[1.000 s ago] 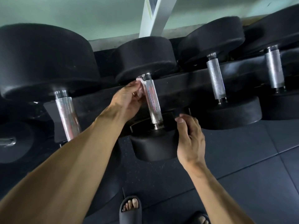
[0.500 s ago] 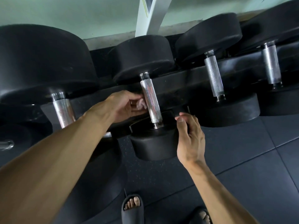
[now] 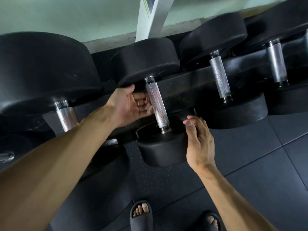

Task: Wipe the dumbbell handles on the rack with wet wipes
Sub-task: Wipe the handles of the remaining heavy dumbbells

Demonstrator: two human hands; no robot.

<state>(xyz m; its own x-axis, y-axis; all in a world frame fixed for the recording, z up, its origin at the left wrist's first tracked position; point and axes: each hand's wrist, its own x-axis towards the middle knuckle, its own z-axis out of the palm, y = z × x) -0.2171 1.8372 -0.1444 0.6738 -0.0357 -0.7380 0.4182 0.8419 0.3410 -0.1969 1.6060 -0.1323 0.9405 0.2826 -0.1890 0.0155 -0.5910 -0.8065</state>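
Turned palm-up since a moment ago, the left hand [image 3: 126, 105] cups loosely behind the handle [image 3: 156, 105]; its wipe [image 3: 148, 104] is blurred. Right hand [image 3: 198, 140] grips the dumbbell head [image 3: 161, 150].

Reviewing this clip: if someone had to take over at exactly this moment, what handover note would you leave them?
Left hand: fingers curl behind the middle dumbbell's handle, with the wet wipe between fingers and metal; blur hides how firmly it is gripped.
Right hand: braces the near head of that dumbbell, thumb on its upper edge, fingers round its side.
Rack: holds a row of dumbbells.
Done: cannot tell from this frame which handles are finished.
Left: finish this handle, then check the handle to its left and the two to its right.
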